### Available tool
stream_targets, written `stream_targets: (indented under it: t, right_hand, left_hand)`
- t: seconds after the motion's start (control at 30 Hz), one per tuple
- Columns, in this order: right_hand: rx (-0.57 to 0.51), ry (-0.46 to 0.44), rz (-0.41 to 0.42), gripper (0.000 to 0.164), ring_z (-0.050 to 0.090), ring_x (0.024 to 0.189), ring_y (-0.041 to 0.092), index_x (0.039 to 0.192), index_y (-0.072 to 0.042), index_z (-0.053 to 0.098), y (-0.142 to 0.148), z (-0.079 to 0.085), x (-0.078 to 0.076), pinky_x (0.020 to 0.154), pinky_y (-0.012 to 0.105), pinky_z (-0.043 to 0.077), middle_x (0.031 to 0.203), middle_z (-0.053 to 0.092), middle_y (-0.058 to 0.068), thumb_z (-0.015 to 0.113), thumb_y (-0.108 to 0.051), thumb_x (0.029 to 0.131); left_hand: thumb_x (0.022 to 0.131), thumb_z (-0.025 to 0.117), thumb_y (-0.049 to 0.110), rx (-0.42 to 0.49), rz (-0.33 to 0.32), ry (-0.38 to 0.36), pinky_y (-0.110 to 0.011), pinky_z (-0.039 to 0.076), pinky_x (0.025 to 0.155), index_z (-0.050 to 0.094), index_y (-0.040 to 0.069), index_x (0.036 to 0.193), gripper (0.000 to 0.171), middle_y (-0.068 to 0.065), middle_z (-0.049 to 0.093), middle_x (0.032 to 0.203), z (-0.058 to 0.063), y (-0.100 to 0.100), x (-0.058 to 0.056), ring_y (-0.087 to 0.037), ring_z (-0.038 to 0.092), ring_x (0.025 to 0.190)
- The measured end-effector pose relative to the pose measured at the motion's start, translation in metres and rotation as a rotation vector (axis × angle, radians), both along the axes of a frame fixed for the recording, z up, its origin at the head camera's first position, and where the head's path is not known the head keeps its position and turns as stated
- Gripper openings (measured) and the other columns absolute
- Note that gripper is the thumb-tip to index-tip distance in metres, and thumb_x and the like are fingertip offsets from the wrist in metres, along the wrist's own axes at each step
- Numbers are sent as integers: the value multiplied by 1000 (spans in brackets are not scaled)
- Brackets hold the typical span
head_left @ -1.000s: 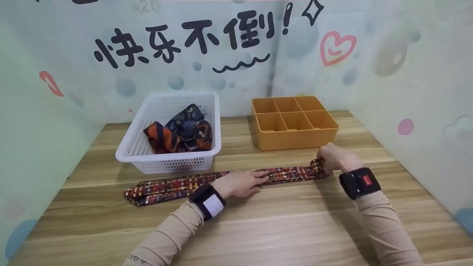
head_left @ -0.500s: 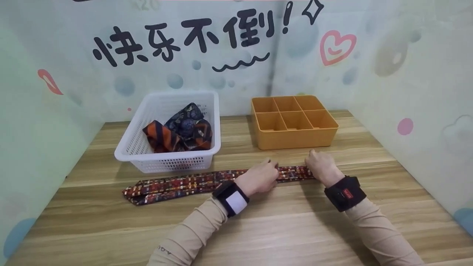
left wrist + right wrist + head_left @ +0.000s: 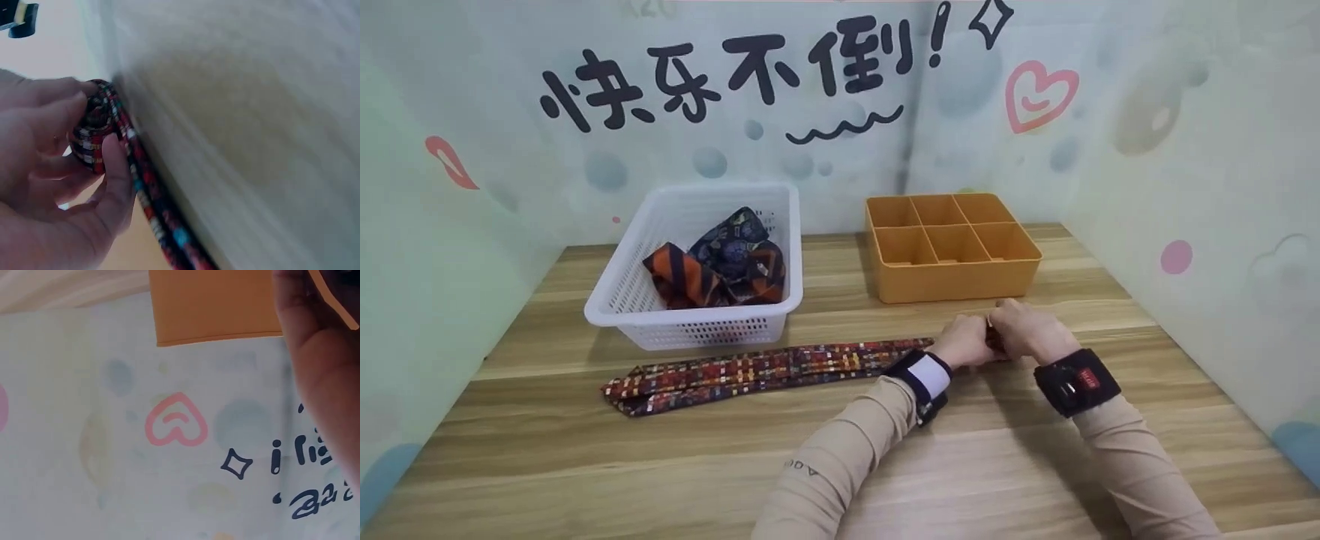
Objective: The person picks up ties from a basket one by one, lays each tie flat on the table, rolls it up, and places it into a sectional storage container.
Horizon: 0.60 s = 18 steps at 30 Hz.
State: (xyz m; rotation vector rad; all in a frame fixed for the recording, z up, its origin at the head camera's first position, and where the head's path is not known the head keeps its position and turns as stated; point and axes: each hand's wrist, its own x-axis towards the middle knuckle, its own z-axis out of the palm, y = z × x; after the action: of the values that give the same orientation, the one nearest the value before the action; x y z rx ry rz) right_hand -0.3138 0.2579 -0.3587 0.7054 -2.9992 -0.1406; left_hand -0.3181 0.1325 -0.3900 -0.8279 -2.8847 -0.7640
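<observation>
On counter, L hand fingers pinch tie @ rolled end; R hand same end, fingers' state can't tell; prob. part-done, long flat stretch unrolled.

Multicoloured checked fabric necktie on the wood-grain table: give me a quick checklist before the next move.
1. Left hand holding the necktie at its rolled end: ok, gripped in the left wrist view.
2. Right hand gripping too: cannot tell; it is at the roll, fingertips hidden.
3. Necktie fully rolled: not ok; a long flat stretch runs left.
4. Layers aligned at the far-left end: not ok; they splay apart.
5. Orange rectangular six-compartment box upright, uncovered: ok.
</observation>
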Motion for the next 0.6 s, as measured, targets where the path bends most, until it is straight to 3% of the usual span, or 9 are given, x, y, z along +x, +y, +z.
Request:
stream_targets:
  t: [0.07,0.2,0.33,0.47,0.6]
  right_hand:
    - [-41,-79,37,22,58,69,26,76,-1,62,10,1,-7,62,41,53,80,60,16,73,2,57]
    - [-207,-293,29,42,58,88,27,96,-8,61,34,-3,-19,78,44,51,98,63,13,81,-10,59]
    - [-400,-435,21,48,60,99,27,107,-12,58,51,-11,-25,87,45,49,112,63,14,81,-16,66]
    - [-487,-419,108,41,64,89,21,105,-7,61,52,-10,-26,80,32,52,104,67,14,81,-17,70]
    - [-401,-280,175,35,63,76,15,94,-5,66,36,1,-19,68,25,51,88,69,9,83,-12,64]
  left_hand:
    - [76,74,32,5,43,-15,-25,53,70,70,7,83,26,-6,74,90,-1,2,1,-19,68,86]
    - [72,78,27,22,109,-66,-24,50,66,69,7,75,21,-5,73,86,0,-1,2,-17,65,78]
    - [69,80,24,27,116,-101,-25,47,63,68,7,73,21,-4,71,83,0,-5,3,-14,58,71]
    - [68,81,23,38,90,-132,-23,43,59,66,8,70,21,-1,65,73,1,-10,1,-14,52,67]
    - [69,80,23,35,28,-157,-20,38,58,66,7,78,23,1,61,73,3,-15,0,-12,50,68]
